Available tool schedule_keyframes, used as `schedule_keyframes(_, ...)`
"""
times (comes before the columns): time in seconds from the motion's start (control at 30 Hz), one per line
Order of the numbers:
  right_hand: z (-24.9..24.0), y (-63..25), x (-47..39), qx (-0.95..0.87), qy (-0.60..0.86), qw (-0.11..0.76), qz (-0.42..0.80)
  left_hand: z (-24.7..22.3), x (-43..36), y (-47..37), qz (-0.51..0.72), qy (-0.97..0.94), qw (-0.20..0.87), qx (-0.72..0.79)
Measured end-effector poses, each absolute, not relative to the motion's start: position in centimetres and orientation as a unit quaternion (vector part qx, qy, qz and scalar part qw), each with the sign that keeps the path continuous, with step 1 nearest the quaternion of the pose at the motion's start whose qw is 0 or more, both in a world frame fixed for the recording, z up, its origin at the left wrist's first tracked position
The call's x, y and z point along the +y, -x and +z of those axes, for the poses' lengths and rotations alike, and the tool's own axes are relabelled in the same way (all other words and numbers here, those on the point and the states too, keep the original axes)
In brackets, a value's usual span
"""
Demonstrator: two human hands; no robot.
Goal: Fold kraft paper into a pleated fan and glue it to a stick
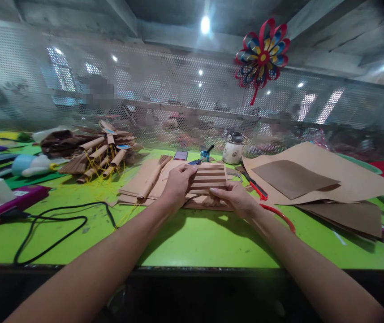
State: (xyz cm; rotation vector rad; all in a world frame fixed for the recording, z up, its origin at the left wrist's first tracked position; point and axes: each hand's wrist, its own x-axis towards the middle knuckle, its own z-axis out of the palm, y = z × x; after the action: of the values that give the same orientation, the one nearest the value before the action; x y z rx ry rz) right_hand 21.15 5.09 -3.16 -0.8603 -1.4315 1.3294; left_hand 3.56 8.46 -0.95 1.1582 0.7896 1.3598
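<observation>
A piece of brown paper folded in parallel pleats (208, 176) is held up between my two hands above the green table. My left hand (179, 181) pinches its left edge, thumb on top. My right hand (234, 196) grips its lower right corner with the thumb in front. Beneath and behind the pleats lie flat brown paper sheets (134, 184), with a rolled paper piece (153, 179) resting on them. A small blue jar (204, 156) with a dark handle sticking out stands just beyond the pleated paper.
A pile of rolled paper pieces with yellow strings (106, 154) lies at the left, near a black cable (74, 206) and a purple power strip (20, 199). Right of my hands are red-handled scissors (261, 190), a white flask (234, 149) and large brown sheets (312, 166).
</observation>
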Motion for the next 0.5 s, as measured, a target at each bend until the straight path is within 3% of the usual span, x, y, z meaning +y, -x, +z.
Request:
schedule_keyframes(0.37,-2.6,-21.8,5.3,-0.566,0.36,0.528,0.521,-0.9,7.8,-4.2,0.535,-0.52,0.604,0.28)
schedule_keyframes(0.5,-1.9,-22.3,5.2,-0.61,0.411,0.543,0.405,-1.2,8.3,-3.9,0.555,-0.522,0.552,0.338)
